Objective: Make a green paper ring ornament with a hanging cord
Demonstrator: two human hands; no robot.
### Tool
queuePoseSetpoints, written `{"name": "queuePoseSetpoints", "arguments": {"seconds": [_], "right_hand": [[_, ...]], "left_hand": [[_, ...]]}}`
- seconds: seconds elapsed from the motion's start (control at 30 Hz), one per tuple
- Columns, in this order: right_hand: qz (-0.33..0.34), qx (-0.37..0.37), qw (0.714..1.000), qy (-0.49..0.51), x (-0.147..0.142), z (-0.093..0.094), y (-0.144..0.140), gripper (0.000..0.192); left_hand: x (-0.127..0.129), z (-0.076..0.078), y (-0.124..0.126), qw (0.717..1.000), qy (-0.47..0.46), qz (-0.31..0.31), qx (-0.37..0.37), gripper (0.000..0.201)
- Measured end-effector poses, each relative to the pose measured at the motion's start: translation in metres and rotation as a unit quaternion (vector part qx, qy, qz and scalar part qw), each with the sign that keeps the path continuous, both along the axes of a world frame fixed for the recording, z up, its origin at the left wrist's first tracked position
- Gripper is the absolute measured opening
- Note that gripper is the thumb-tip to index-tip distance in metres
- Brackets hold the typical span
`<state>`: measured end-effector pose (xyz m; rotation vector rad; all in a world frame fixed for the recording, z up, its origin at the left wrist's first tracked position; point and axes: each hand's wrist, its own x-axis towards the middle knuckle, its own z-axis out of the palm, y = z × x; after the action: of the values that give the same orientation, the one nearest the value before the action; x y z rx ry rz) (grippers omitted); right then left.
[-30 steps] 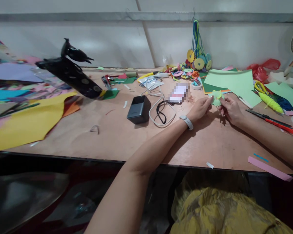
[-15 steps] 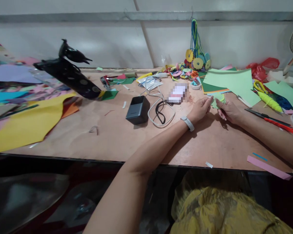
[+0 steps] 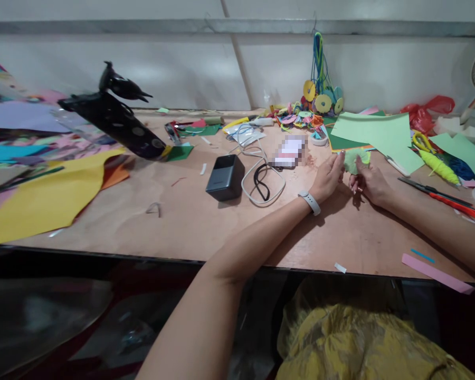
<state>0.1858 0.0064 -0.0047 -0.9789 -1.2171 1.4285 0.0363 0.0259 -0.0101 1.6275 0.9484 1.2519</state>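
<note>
A small light-green paper cutout [image 3: 355, 160] is held up between my two hands, above the right half of the table. My left hand [image 3: 328, 177], with a pale band at the wrist, pinches its left edge between thumb and fingers. On the other side my right hand [image 3: 370, 183] grips the lower right edge, thumb on the face towards me. Its lower fingers are curled around something small and pale that I cannot make out. Behind the cutout lie large light-green sheets [image 3: 374, 129]. Scissors with orange handles [image 3: 455, 206] rest by my right forearm.
A grey power bank [image 3: 225, 178] and a white cable [image 3: 283, 184] lie left of my hands, near a blurred phone [image 3: 288, 151]. Yellow paper [image 3: 59, 195] covers the left side. Neon yarn [image 3: 438, 164] sits at right. A pink strip [image 3: 437, 273] overhangs the front edge.
The green cutout has been turned so that more of its face shows towards me. Both hands have shifted slightly, still holding it.
</note>
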Motion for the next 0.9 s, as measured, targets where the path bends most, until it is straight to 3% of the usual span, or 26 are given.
{"name": "queuePoseSetpoints", "arguments": {"seconds": [0.2,0.43,0.53,0.67,0.77,0.83,0.9], "right_hand": [[-0.032,-0.003,0.999,-0.026,0.0,0.001,0.0,0.086],[0.004,0.029,0.996,-0.085,0.002,0.001,-0.007,0.08],[0.029,0.051,0.994,-0.091,0.0,0.003,-0.016,0.075],[0.048,0.09,0.986,-0.13,0.001,0.006,-0.024,0.072],[-0.02,0.17,0.973,-0.153,0.008,0.013,-0.018,0.071],[-0.112,0.225,0.955,-0.156,0.014,0.018,-0.008,0.067],[-0.186,0.223,0.943,-0.161,0.021,0.019,0.004,0.059]], "left_hand": [[-0.005,-0.003,0.0,0.995,0.061,-0.01,0.076,0.037],[-0.01,-0.002,0.006,0.997,-0.025,-0.01,0.066,0.021],[-0.01,0.002,0.005,0.996,-0.083,-0.009,0.006,0.017],[-0.014,0.005,0.004,0.982,-0.146,-0.051,-0.109,0.014],[-0.015,0.003,0.005,0.981,-0.14,-0.057,-0.121,0.019],[-0.014,-0.001,0.006,0.983,-0.132,-0.069,-0.107,0.022],[-0.012,-0.005,0.006,0.988,-0.105,-0.079,-0.085,0.023]]}}
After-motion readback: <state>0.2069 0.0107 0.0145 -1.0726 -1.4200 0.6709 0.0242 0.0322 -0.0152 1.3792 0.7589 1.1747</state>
